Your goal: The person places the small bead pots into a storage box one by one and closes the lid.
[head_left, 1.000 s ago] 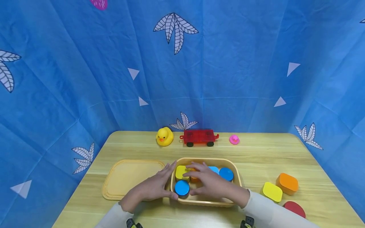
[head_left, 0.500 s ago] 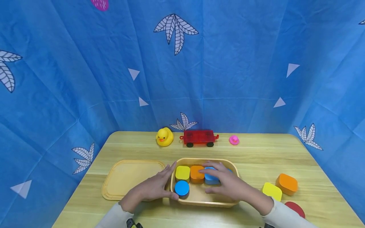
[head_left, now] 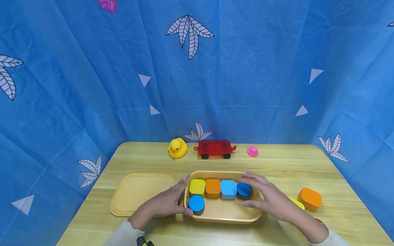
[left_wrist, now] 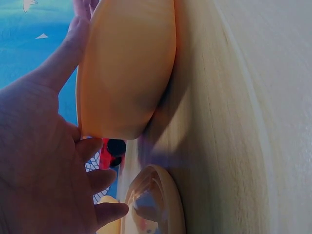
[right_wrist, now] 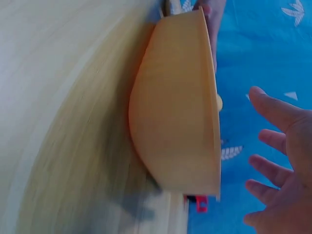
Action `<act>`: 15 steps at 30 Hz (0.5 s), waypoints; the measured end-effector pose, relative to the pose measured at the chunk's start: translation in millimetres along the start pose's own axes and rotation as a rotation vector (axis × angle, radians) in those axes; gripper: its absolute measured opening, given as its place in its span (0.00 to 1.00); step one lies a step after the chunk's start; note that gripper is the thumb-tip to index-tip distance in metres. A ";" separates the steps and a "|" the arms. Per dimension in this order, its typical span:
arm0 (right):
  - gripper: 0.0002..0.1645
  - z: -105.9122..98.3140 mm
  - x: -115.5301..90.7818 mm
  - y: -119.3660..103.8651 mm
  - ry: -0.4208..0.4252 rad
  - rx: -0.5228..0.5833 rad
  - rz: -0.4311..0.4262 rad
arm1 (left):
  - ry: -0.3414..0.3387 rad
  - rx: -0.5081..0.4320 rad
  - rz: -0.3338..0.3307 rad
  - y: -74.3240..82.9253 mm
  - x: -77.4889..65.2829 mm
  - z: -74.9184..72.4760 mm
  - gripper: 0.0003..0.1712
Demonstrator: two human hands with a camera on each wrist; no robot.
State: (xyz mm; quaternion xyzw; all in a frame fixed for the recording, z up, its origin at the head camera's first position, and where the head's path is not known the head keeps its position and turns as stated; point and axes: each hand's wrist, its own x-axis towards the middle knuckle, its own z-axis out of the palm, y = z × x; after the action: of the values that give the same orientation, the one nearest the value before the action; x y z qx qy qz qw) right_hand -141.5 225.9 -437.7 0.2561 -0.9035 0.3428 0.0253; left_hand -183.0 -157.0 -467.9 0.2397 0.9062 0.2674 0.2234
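A tan rectangular box (head_left: 224,220) stands at the front middle of the table. Along its back wall sit a yellow block (head_left: 197,187), an orange block (head_left: 213,188), a light blue block (head_left: 228,189) and a round dark blue block (head_left: 244,191). One more round blue block (head_left: 196,204) lies in the front left corner. My left hand (head_left: 167,200) holds the box's left end, thumb at the front corner and index finger along the rim. Over the right end hovers my right hand (head_left: 272,198), fingers spread and holding nothing; in the right wrist view they are apart from the box.
A tan lid (head_left: 143,193) lies left of the box. Behind stand a yellow duck (head_left: 177,148), a red wagon (head_left: 214,148) and a small pink duck (head_left: 253,151). An orange block (head_left: 310,198) and a partly covered yellow block (head_left: 297,203) lie at the right.
My right hand has moved rightward across the box, from above the yellow and orange blocks to the right end, uncovering the blocks along the back. My left hand has stayed put.
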 end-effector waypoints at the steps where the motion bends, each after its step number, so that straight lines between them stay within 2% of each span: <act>1: 0.38 -2.3 -2.9 1.5 0.007 -0.004 0.004 | 0.001 0.000 -0.001 0.0 0.0 -0.1 0.70; 7: 0.42 -15.5 -25.0 13.5 0.039 -0.036 0.056 | 0.002 -0.004 -0.005 -0.7 0.2 0.0 0.70; 12: 0.45 -24.0 -46.3 29.1 0.103 -0.115 0.063 | -0.002 -0.004 -0.006 -1.3 0.7 0.3 0.69; 15: 0.46 -28.2 -55.8 38.8 0.108 -0.156 0.088 | 0.000 0.001 -0.006 -2.0 0.9 0.5 0.70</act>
State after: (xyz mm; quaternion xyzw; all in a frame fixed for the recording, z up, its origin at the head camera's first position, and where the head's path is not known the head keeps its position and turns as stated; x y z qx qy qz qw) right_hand -115.4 293.2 -452.0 0.1947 -0.9351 0.2856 0.0787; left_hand -184.1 -157.8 -469.8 0.2372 0.9071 0.2661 0.2240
